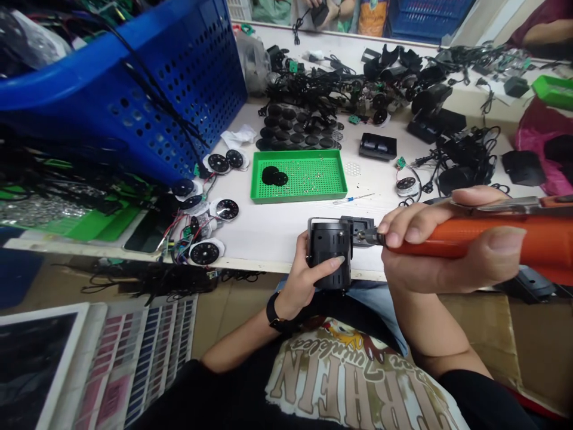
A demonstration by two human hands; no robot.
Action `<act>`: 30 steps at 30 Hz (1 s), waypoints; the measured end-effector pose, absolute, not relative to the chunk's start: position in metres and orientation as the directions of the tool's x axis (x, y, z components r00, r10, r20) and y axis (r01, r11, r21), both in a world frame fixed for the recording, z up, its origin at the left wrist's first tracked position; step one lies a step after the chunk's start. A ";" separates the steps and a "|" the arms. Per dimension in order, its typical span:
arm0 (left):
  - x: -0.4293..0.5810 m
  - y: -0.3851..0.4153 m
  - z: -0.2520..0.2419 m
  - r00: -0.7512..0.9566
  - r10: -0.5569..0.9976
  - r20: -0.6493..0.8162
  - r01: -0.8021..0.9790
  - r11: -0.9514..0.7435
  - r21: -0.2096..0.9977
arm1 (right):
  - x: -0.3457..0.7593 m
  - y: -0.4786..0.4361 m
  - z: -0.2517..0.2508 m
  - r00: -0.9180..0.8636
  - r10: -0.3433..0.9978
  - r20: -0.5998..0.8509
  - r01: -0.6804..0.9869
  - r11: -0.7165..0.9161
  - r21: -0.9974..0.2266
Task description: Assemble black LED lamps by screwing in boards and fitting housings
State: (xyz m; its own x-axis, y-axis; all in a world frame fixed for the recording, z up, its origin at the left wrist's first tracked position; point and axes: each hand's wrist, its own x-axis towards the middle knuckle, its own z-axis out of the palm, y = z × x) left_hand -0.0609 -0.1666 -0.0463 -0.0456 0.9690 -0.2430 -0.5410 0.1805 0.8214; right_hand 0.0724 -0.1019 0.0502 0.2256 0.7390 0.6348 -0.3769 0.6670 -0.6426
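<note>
My left hand (307,275) is wrapped round a black cylindrical lamp housing (331,242) with a metal bracket, held at the table's front edge. My right hand (430,257) grips an orange power screwdriver (483,239), lying level, its bit pointing left at the side of the housing. The bit's tip is close to a small black box part (360,230) on the housing; whether it touches a screw I cannot tell. Behind the housing stands a green perforated tray (298,194) with small screws and two black discs. A thin blue-handled screwdriver (351,199) lies in front of it.
A large blue basket (179,77) fills the left. Round LED boards (206,252) with wires lie at the table's left edge. Black discs (290,128), tangled black cables (308,89) and a black housing (377,146) lie farther back. Another person's hands (331,11) show at the top.
</note>
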 end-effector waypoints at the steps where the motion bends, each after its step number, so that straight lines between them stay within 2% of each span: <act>1: -0.060 -0.167 -0.045 -0.035 0.969 -0.246 -0.531 0.191 0.825 | 0.070 -0.102 0.051 0.224 0.739 0.636 -0.407 0.664 -0.628; 5: -0.056 -0.169 -0.041 -0.016 0.965 -0.261 -0.503 0.217 0.836 | 0.054 -0.099 0.048 0.241 0.703 0.669 -0.465 0.689 -0.556; 13: -0.053 -0.170 -0.043 0.007 0.962 -0.273 -0.506 0.239 0.829 | 0.056 -0.094 0.036 0.190 0.653 0.733 -0.358 0.741 -0.567; 21: -0.056 -0.165 -0.035 0.010 0.988 -0.155 -0.295 0.151 0.943 | 0.051 -0.091 0.036 0.126 0.576 0.808 -0.453 0.758 -0.469; 26: -0.056 -0.159 -0.037 0.110 0.977 -0.181 -0.405 0.210 0.890 | 0.052 -0.089 0.036 0.116 0.600 0.792 -0.490 0.728 -0.480; 30: -0.054 -0.158 -0.039 0.056 0.988 -0.147 -0.365 0.157 0.918 | 0.050 -0.087 0.031 0.135 0.611 0.780 -0.503 0.721 -0.478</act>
